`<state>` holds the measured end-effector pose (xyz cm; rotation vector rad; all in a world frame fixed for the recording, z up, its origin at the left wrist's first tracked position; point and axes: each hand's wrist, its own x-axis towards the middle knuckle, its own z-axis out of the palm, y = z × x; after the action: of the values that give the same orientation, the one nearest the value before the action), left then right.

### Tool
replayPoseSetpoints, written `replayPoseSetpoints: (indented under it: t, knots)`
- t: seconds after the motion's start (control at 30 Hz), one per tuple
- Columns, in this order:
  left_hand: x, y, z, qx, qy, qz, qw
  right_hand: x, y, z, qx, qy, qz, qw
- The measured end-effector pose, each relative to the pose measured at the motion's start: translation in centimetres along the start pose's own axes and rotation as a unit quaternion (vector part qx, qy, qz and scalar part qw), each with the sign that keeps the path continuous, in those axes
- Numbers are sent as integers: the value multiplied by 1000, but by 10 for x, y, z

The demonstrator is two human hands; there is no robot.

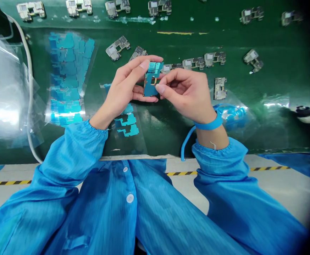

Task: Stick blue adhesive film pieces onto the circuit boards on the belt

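A small circuit board [151,88] with blue film over its face is held up above the green mat. My left hand [129,79] grips it by its edges, with the thumb at the top left and fingers behind and below. My right hand [188,92] has thumb and index finger pinched at the board's lower right edge; whether a bit of film is between the fingertips is too small to tell. A blue wrist strap [210,122] circles my right wrist. Below my left wrist lies a clear sheet with cut blue film pieces [129,124].
A larger sheet of blue film pieces [66,78] lies at left, beside a white cable [30,88] and clear plastic bags [3,88]. Several bare circuit boards [215,58] are spread over the green mat [171,131]. A blue bundle in plastic [232,115] lies right.
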<state>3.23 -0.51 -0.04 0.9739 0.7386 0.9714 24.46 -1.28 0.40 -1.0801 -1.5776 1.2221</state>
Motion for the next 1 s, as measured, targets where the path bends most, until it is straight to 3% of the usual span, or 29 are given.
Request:
replayPoseSetpoints:
  t: [0.2, 0.77, 1.0]
  knots:
    - [2, 2, -1, 51, 0, -17, 999, 0, 0, 1, 13, 14, 11, 1000]
    - [-1, 10, 6, 1, 0, -19, 1000, 0, 5, 0, 9, 4, -3, 1000]
    - [-8, 19, 18, -2, 39, -44, 998, -2, 5, 2, 14, 16, 5, 1000]
